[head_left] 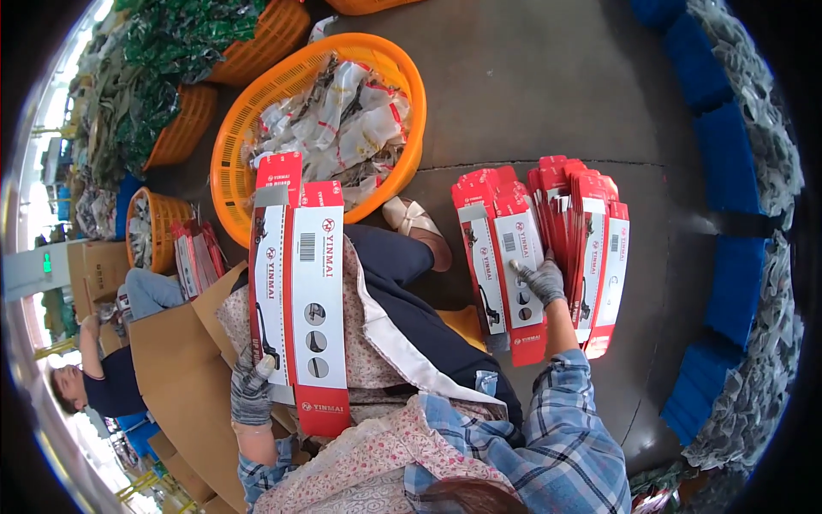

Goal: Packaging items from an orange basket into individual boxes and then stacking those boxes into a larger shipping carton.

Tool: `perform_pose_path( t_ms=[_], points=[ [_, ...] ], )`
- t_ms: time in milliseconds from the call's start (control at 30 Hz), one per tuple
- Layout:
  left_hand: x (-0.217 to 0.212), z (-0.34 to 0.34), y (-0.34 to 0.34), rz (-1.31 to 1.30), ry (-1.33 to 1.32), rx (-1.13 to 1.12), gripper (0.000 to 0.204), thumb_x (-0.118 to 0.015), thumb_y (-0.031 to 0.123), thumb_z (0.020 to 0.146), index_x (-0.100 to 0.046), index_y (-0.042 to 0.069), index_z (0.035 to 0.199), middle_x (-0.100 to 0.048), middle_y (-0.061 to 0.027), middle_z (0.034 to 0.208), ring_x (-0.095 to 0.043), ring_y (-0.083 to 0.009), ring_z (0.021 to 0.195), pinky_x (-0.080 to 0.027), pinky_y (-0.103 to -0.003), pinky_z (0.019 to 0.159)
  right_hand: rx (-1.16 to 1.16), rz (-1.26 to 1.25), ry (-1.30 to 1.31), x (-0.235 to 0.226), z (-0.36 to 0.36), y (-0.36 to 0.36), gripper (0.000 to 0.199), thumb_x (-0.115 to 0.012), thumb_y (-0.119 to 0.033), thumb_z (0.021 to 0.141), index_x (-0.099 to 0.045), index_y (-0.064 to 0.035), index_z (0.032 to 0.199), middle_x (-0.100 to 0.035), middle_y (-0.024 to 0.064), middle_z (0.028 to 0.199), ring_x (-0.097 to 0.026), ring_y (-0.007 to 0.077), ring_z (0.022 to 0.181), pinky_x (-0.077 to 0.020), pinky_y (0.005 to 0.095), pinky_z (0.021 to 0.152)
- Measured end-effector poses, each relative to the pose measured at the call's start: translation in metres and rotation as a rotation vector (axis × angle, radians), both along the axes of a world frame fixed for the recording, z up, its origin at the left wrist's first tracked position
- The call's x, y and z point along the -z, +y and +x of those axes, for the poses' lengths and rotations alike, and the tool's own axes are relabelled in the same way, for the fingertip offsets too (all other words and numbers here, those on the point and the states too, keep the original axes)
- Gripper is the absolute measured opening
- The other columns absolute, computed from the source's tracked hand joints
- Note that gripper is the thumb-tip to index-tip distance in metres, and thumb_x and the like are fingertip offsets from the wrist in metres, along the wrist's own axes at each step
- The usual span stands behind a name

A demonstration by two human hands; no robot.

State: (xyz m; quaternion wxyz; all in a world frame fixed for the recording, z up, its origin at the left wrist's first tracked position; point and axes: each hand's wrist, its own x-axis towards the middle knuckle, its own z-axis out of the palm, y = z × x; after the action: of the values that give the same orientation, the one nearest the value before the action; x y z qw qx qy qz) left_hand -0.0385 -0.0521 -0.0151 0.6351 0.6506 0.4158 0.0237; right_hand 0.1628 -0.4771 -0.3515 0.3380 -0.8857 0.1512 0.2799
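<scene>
My left hand (pixel 253 387), in a grey knit glove, grips a long flat-folded carton (pixel 318 265) near its lower left edge. The carton is white with red ends and small product pictures, and lies upright across my lap. At the right, my right hand (pixel 541 281), also gloved, has its thumb on the face of another flat carton (pixel 516 248), its fingers hidden behind the edge. That carton belongs to a bundle of like cartons; a second fanned bundle (pixel 591 248) stands just right of my hand.
A round orange basket (pixel 414 94) full of plastic-wrapped parts stands ahead on the left. More orange baskets (pixel 184 128) hold green-wrapped goods. A large brown cardboard box (pixel 184 377) is at my left, with a seated person (pixel 111 377) beyond. Blue bins (pixel 728 154) line the right side.
</scene>
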Motion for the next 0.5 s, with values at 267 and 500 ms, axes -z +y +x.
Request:
perform_pose_path(
  t_ms=[267, 500],
  points=[
    [0.008, -0.007, 0.009, -0.034, 0.002, -0.014, 0.037, -0.064, 0.010, 0.080, -0.058, 0.003, 0.117, -0.062, -0.0020, 0.102, -0.058, -0.0133, 0.092, -0.045, -0.027, 0.087, 0.041, 0.181, 0.119, 0.011, 0.017, -0.005, 0.092, -0.080, -0.056, 0.058, -0.050, 0.0077, 0.118, -0.065, 0.0224, 0.101, -0.065, 0.0322, 0.091, -0.0524, 0.0374, 0.079],
    [0.013, -0.006, 0.010, -0.064, -0.011, -0.002, 0.047, -0.062, 0.009, 0.080, -0.053, 0.003, 0.125, -0.061, -0.0055, 0.111, -0.059, -0.0158, 0.098, -0.048, -0.030, 0.088, 0.136, 0.456, 0.286, 0.020, 0.033, -0.003, 0.085, -0.081, -0.051, 0.061, -0.053, 0.0067, 0.116, -0.066, 0.0185, 0.100, -0.067, 0.0271, 0.086, -0.0540, 0.0352, 0.073]
  ],
)
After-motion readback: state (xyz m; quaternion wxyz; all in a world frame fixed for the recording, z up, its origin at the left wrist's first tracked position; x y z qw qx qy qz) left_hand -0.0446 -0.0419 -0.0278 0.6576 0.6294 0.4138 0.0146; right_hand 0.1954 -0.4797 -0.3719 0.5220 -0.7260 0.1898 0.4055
